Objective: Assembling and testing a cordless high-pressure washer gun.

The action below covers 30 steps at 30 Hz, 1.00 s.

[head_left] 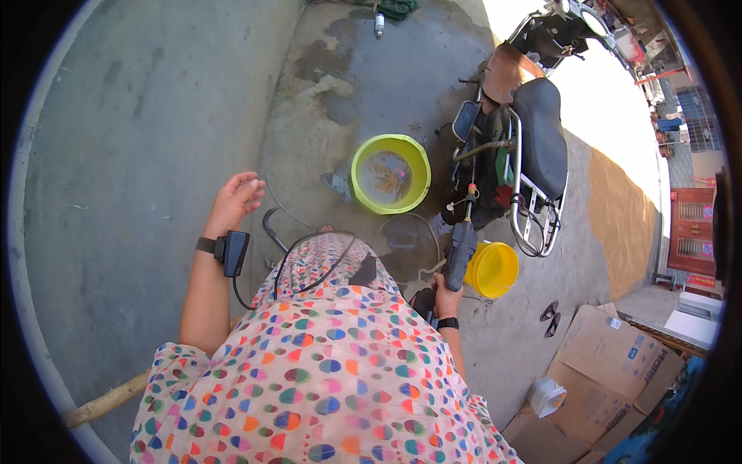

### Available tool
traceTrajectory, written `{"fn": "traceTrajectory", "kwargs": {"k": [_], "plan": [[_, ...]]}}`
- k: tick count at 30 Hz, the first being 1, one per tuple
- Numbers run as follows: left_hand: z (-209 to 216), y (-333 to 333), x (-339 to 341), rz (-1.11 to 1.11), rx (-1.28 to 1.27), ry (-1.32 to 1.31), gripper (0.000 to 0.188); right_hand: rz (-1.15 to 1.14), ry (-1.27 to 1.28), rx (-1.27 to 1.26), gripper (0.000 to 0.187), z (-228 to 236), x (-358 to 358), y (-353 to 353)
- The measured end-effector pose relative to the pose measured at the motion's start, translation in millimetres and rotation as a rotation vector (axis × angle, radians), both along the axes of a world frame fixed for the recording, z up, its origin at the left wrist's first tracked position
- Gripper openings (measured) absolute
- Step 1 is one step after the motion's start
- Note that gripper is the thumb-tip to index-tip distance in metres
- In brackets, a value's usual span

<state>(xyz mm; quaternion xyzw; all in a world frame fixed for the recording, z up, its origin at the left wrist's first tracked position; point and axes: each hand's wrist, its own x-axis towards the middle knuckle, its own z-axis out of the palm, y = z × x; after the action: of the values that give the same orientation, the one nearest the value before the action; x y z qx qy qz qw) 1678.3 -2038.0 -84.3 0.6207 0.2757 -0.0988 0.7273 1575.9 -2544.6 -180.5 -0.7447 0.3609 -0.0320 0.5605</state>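
Observation:
My right hand (pixel 447 298) is closed around a dark grey pressure washer gun (pixel 462 251). Its thin nozzle points away from me, at the lower side of a parked motorcycle (pixel 539 135). Off to the left, my left hand (pixel 239 195) hangs in the air with loosely bent fingers and holds nothing. A lime-green basin (pixel 423 172) stands in front of me, with cloudy water and some brownish cloth-like stuff inside. Just right of the gun is a yellow bucket (pixel 506 267). No spray can be made out at the nozzle.
A thin hose (pixel 433 236) curls over the wet concrete floor (pixel 386 77). Sunglasses (pixel 550 319) lie on the right, near flattened cardboard (pixel 610 359) and a white plastic container (pixel 546 397). A wall (pixel 154 155) runs along the left. At the far end lies a bottle (pixel 379 25).

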Motion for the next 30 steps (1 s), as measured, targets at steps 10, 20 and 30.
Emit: {"fn": "traceTrajectory", "kwargs": {"k": [10,20,30], "plan": [[0,6,-7,0.018,-0.009,-0.001,0.036,0.053,-0.045,-0.079,0.014,-6,16,-7],[3,6,-14,0.014,-0.004,-0.001,0.037,0.043,-0.039,-0.050,0.014,-5,14,-11],[-14,19,-8,-0.021,-0.041,-0.013,0.035,-0.101,0.046,0.067,0.013,-12,-3,8]]}}
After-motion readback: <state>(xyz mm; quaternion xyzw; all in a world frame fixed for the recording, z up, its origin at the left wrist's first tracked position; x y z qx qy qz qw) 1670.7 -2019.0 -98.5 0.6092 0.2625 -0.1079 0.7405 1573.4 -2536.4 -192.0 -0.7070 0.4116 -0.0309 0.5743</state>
